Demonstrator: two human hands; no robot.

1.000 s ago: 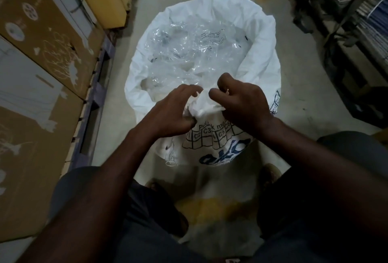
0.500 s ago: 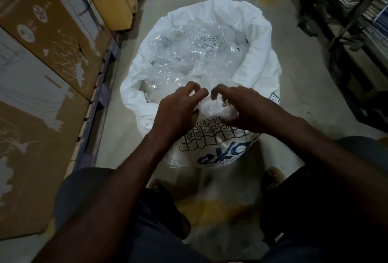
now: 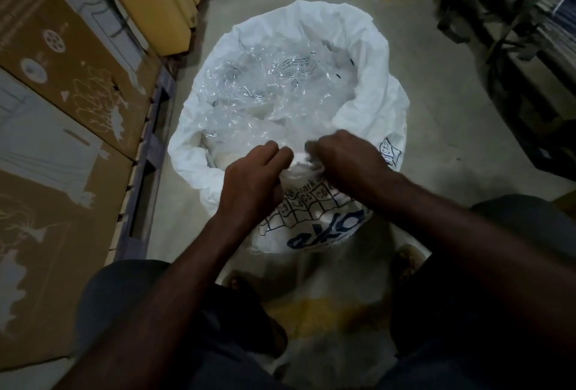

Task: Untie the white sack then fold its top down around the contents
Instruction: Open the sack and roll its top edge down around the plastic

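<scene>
Left hand (image 3: 252, 184) and right hand (image 3: 346, 159) both curl onto the bunched near rim of the white sack (image 3: 367, 46), fingers pinching the fabric, almost touching. Sack stands open on the concrete aisle floor (image 3: 436, 84), rim rolled outward around crumpled clear plastic (image 3: 265, 93). Cardboard cartons (image 3: 62, 78) along the left edge, shelving (image 3: 530, 31) right.

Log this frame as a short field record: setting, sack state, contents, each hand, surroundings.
setting: aisle with concrete floor, seen from above
sack: white sack standing open, its top rolled down outward along the far and side edges
contents: crumpled clear plastic
left hand: fingers curled on the near rim
right hand: grips the bunched near rim, blurred
near rim: bunched up between the hands, not yet folded down
surroundings: cardboard boxes on the left, shelving on the right
</scene>
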